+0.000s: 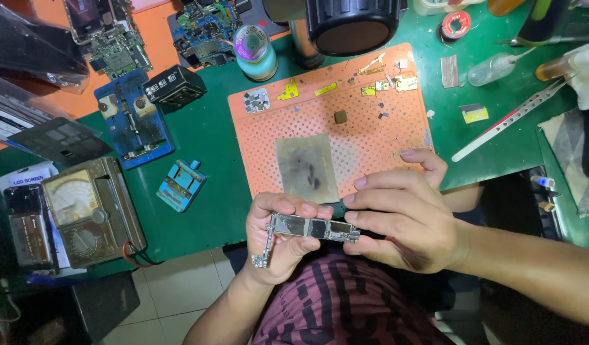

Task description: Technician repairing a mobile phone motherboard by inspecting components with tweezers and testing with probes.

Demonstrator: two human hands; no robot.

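Both hands are pinching a slim L-shaped phone logic board (310,228) right at the lower centre of the frame, held up over the lap and clear of the bench. The left hand (278,239) is curling around the board's left end, thumb on top and fingers tucked beneath, closed firmly on it; the short leg of the L is hanging down past that palm. The right hand (403,220) is closing on the other end, fingertips pressing the top edge and the thumb underneath, a snug pinch with the remaining fingers spreading loosely above. The board's long axis is running left to right across the frame, nearly level, its metal shields facing the camera. Each hand is owning one end, so neither is nearer than the other.

Just above the hands, an orange perforated work mat (371,137) is lying on the green bench with a scorched grey pad (306,167) and tiny chips scattered along its top. Over at the left, an analogue multimeter (90,211) and a small blue board holder (181,185) are sitting. The board's underside and the fingertips behind it are hidden, and the microscope barrel (352,22) is cut off at the top edge
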